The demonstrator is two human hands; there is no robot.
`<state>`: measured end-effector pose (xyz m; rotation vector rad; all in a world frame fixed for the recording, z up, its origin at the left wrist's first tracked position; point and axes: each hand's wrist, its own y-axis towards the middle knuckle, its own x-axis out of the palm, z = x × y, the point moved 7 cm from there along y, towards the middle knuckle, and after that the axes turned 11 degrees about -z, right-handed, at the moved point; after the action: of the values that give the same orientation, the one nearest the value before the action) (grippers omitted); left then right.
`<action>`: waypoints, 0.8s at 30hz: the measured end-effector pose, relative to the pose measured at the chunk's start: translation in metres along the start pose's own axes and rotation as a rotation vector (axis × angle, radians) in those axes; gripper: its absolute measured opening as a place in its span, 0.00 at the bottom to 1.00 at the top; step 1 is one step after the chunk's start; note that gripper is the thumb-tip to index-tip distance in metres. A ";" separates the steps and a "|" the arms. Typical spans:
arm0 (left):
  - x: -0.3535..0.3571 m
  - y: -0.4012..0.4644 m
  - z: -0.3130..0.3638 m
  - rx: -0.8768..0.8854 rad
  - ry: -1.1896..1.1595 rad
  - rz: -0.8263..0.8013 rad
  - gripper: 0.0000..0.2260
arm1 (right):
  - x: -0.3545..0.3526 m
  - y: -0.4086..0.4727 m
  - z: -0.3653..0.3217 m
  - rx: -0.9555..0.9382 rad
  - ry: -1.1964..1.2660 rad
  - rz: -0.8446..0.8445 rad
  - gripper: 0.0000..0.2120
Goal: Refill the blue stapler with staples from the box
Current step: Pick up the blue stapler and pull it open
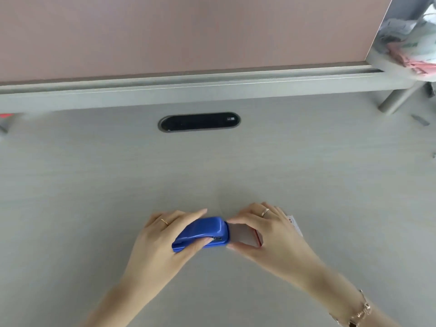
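A small blue stapler [207, 230] lies on the grey desk [94, 185], near the front centre. My left hand [162, 241] grips it from the left, fingers over its top and thumb along its near side. Directly to its right, my right hand [266, 234] pinches the stapler's right end between index finger and thumb. Under that hand lies a small white staple box [247, 237] with a red edge, partly hidden by the fingers. No loose staples are visible.
A black oval cable port [199, 122] is set in the desk further back. Behind it run a grey rail and a pink partition [188, 31]. A metal post [396, 102] and a small grey piece [420, 120] are at the far right.
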<state>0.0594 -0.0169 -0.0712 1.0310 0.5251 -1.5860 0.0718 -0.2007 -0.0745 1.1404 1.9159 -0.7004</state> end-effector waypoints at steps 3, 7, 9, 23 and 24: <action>0.001 -0.003 -0.002 -0.001 -0.031 0.063 0.19 | 0.002 0.002 0.001 -0.015 -0.023 0.079 0.13; 0.000 -0.006 -0.004 -0.006 -0.087 0.118 0.21 | 0.005 0.002 0.002 -0.031 -0.035 0.152 0.14; -0.001 -0.007 -0.003 0.013 -0.099 0.128 0.20 | 0.007 0.002 0.001 -0.031 -0.043 0.144 0.16; -0.004 -0.029 0.016 0.063 -0.203 0.005 0.18 | 0.018 -0.028 -0.030 -0.094 -0.031 0.294 0.11; -0.005 -0.032 0.018 0.067 -0.208 -0.010 0.17 | 0.021 -0.032 -0.030 -0.088 -0.004 0.291 0.12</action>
<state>0.0234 -0.0193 -0.0633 0.9014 0.3377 -1.7067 0.0269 -0.1817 -0.0739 1.3252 1.7125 -0.4544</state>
